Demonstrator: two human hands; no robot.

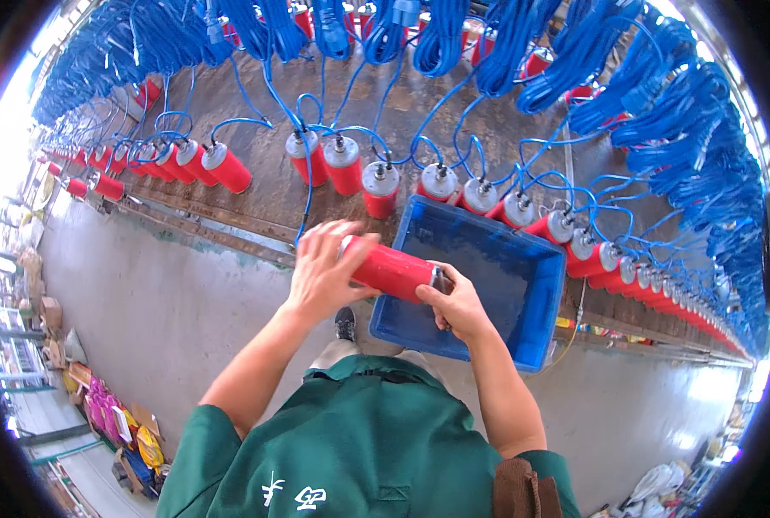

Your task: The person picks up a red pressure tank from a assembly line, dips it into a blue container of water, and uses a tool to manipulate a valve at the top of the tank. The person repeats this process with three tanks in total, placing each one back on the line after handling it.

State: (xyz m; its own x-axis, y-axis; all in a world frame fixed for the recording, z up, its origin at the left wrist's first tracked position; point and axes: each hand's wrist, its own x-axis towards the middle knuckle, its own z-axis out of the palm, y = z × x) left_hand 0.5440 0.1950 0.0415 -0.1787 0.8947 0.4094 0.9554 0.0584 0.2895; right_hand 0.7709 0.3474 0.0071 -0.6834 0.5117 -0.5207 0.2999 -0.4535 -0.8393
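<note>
Right grip (459, 304) closed on red cylinder (393, 271), partly hiding dark end (442, 281); left grip (323, 266) blurred at other end, I cannot tell closure.

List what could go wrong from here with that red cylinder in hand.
1. The red cylinder could slip: the right hand grips only one end, and the blurred left hand may not hold firmly.
2. The blue cable running down toward the left hand might snag or tug.
3. The blue crate sits close to the row of standing cylinders; a bump could tip some.
</note>
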